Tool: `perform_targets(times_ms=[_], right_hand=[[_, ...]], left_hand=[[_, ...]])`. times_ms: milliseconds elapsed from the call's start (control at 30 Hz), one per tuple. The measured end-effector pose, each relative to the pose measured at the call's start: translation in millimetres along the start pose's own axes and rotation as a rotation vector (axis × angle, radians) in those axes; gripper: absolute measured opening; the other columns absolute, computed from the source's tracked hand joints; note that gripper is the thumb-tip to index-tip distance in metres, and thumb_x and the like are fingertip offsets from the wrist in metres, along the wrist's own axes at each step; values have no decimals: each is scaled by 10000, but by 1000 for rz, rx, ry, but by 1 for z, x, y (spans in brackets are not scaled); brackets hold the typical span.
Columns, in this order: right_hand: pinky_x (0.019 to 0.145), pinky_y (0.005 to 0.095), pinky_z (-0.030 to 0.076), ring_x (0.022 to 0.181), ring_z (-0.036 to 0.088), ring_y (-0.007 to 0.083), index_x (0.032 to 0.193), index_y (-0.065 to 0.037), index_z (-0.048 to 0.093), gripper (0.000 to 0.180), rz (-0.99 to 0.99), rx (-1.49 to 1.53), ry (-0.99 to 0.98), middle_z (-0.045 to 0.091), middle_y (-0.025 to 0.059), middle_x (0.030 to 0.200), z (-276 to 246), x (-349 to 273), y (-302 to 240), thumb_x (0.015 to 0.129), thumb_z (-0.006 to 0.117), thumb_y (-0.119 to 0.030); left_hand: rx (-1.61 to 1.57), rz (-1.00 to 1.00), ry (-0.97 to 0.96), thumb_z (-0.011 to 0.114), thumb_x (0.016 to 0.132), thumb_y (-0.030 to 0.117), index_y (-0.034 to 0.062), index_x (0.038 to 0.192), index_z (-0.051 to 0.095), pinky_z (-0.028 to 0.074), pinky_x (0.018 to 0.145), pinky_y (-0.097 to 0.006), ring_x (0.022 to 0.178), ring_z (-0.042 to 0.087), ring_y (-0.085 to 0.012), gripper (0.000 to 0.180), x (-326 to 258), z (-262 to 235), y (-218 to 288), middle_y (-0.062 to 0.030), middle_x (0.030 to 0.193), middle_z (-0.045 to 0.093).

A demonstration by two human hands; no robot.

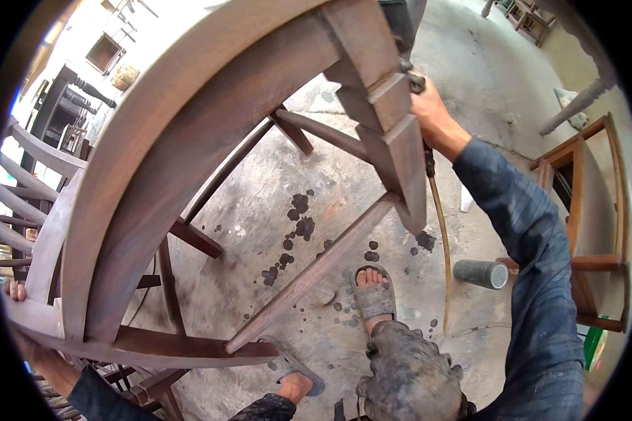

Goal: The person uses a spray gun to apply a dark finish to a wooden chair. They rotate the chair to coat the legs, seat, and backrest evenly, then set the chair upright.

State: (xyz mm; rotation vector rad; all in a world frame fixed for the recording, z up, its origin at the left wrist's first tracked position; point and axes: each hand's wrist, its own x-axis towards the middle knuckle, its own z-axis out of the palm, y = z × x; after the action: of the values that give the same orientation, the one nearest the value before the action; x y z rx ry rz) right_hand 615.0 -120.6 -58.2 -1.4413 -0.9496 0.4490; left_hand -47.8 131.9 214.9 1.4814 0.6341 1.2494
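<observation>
A brown wooden chair (154, 147) stands tilted in front of me, its broad curved rail sweeping across the upper left and its legs joined by thin stretchers. At the far left my left hand (15, 291) is closed over the chair's lower rail, fingertips curled on top. Beyond a stepped leg my right hand (428, 105) is closed around what looks like a dark spray gun (416, 81), mostly hidden by the wood. From below that hand a yellowish-brown hose (439, 231) hangs to the floor.
Dark spots stain the concrete floor (295, 231). A grey cylindrical can (480, 274) lies on its side at right, near a wooden furniture frame (597, 210). More slatted furniture (28, 189) stands at left. My sandalled foot (373, 291) is below the chair.
</observation>
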Motion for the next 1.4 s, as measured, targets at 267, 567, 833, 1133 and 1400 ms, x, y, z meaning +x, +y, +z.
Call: perform_targets(times_ms=[267,567,833,1133,1400], right_hand=[[347,243,343,466,500,86,1120,-25,605,237,217,-53,283,666,83,814,-43,-136,-120,1008,587,-233],[595,271,555,786,687,144,1477,-19,447,456,183,-26,180,712,131,1041,-27,-302,-228,1030,498,-96],[726,259,517,808,629,111,1451,-33,499,449,66,89,214,691,81,1001,-30,-323,-260,1007,545,-79],[657,253,491,723,583,83,1420,-59,556,439,185,295,140,657,23,841,-80,-299,-276,985,570,-118],[505,263,421,619,536,80,1240,-24,644,326,321,285,178,626,17,770,-109,-320,-212,966,581,-189]], left_hand=[[-132,-61,181,689,953,317,-16,1148,543,481,798,-294,832,544,-188,413,26,10,-38,-84,936,561],[-42,-15,239,671,948,247,7,1081,619,578,709,-337,729,656,-208,279,8,66,-34,-81,833,643],[64,3,220,727,895,191,-25,1132,589,614,634,-415,765,664,-245,348,35,62,22,-107,920,633],[31,-105,257,679,926,246,54,968,641,564,641,-368,709,601,-195,200,62,50,24,-59,785,574],[26,-122,218,656,917,194,62,945,603,540,636,-296,705,584,-137,145,71,42,24,-15,785,558]])
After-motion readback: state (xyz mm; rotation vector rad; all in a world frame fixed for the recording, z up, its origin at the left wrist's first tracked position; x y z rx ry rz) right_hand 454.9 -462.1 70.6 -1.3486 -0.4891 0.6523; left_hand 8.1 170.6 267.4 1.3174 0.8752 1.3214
